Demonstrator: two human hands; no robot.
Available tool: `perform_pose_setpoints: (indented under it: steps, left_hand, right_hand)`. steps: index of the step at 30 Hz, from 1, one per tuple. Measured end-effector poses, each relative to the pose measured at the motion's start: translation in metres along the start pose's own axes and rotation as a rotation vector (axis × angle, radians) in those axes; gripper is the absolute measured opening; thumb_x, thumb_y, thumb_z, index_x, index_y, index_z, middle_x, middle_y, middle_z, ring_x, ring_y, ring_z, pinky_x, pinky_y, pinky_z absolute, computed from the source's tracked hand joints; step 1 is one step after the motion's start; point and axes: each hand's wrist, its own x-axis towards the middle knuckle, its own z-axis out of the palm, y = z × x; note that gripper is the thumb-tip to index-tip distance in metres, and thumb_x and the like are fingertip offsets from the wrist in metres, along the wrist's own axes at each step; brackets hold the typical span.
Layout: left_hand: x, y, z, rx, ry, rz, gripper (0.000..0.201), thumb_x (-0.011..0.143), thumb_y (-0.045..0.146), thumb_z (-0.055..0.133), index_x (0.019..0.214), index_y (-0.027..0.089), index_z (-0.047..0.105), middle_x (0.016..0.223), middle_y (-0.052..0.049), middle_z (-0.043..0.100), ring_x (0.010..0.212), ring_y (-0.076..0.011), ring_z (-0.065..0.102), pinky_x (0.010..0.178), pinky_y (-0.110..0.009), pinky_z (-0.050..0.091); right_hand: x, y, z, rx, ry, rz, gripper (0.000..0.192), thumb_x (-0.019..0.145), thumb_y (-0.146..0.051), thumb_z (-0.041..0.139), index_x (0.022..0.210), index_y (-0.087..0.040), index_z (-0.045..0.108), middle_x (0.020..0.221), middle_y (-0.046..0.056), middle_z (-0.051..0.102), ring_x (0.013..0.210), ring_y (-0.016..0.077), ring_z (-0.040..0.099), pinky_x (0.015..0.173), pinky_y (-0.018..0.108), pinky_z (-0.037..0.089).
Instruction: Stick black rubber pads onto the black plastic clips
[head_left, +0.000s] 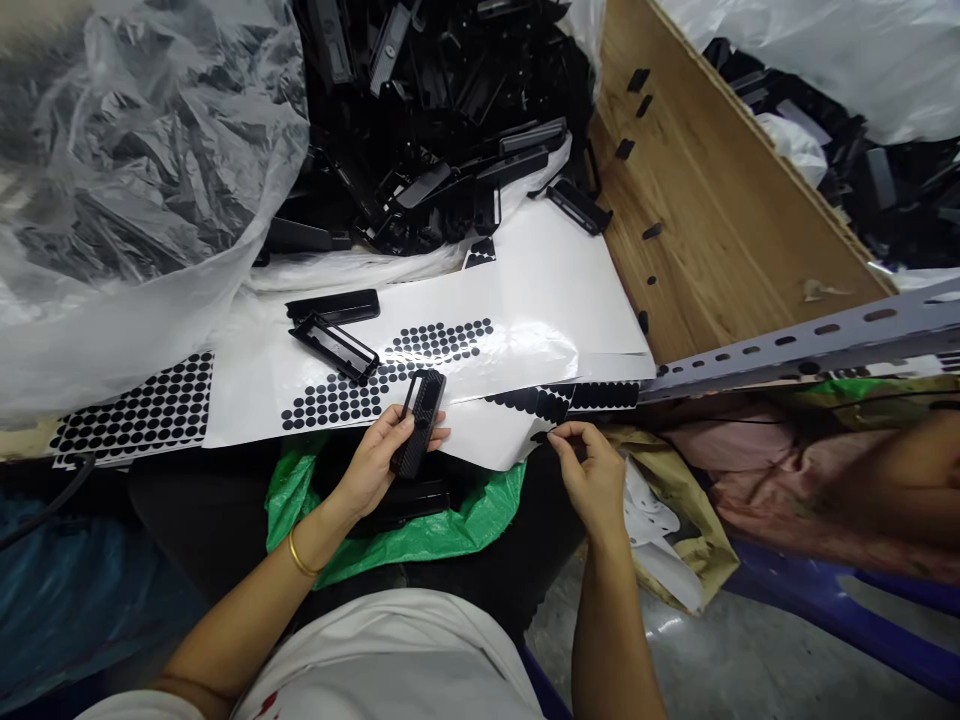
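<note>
Gripping a black plastic part (418,422) in your left hand (375,465), you held it upright over the near edge of the glossy white backing sheet (525,290); the piece was a narrow, elongated rectangle with a finely textured face, your fingers curled round its lower half and your thumb across its side. A thin gold bangle (300,556) circled that wrist. Your right hand (592,470) was pinched closed, thumb and forefinger meeting at a small round black dot sticker (541,437) right at the curled edge of the sheet; whether the dot had lifed free of the paper I cannot tell. Rows of the same flat, matte black dots (390,372) ran in bands across the sheet, and a denser grid of them covered another sheet (139,410) to the left. Two more black rectangular frames (334,325) lay on the paper beyond your left hand, one of them open and hollow. Behind them a loose heap of similar black parts (442,120) spilled from crinkled clear plastic bags (127,190). A crumpled green bag (420,525) sat in your lap under the held part, and a bare plywood board (712,220) sloped away on the right.
</note>
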Motion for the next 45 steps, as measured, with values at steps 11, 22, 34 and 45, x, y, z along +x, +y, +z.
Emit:
perform_pose_setpoints:
  steps: [11,22,34,45]
  left_hand:
    - [-0.003,0.001,0.007,0.032,-0.035,-0.07,0.032,0.081,0.033,0.063,0.108,0.02,0.052,0.105,-0.008,0.068,0.09,-0.0233,0.069,0.079,-0.037,0.056]
    - [-0.01,0.003,-0.005,0.063,-0.098,-0.098,0.046,0.079,0.031,0.065,0.122,0.024,0.051,0.103,-0.008,0.068,0.088,-0.0248,0.069,0.074,-0.035,0.057]
    - [-0.01,0.004,-0.004,0.067,-0.101,-0.1,0.043,0.08,0.03,0.064,0.12,0.022,0.05,0.104,-0.008,0.067,0.087,-0.0235,0.069,0.071,-0.032,0.058]
    - [-0.008,0.005,-0.007,0.104,-0.113,-0.098,0.047,0.081,0.031,0.063,0.124,0.022,0.047,0.106,-0.008,0.066,0.09,-0.0238,0.069,0.074,-0.034,0.057]
  right_hand:
    - [-0.001,-0.059,0.024,0.595,-0.324,0.194,0.019,0.075,-0.035,0.064,0.076,-0.021,0.053,0.07,-0.002,0.049,0.056,0.0099,0.045,0.052,0.024,0.039]
    - [0.009,-0.085,0.066,0.614,-0.3,0.102,0.018,0.077,-0.028,0.058,0.088,-0.024,0.045,0.075,-0.003,0.051,0.064,0.0109,0.05,0.061,0.025,0.042]
    - [0.009,-0.083,0.073,0.545,-0.31,0.064,0.014,0.08,-0.026,0.056,0.086,-0.023,0.045,0.074,-0.004,0.052,0.06,0.0095,0.047,0.059,0.024,0.04]
    - [0.019,-0.084,0.069,0.622,-0.405,0.115,0.016,0.077,-0.027,0.059,0.079,-0.023,0.043,0.072,-0.004,0.05,0.064,0.0109,0.049,0.06,0.025,0.04]
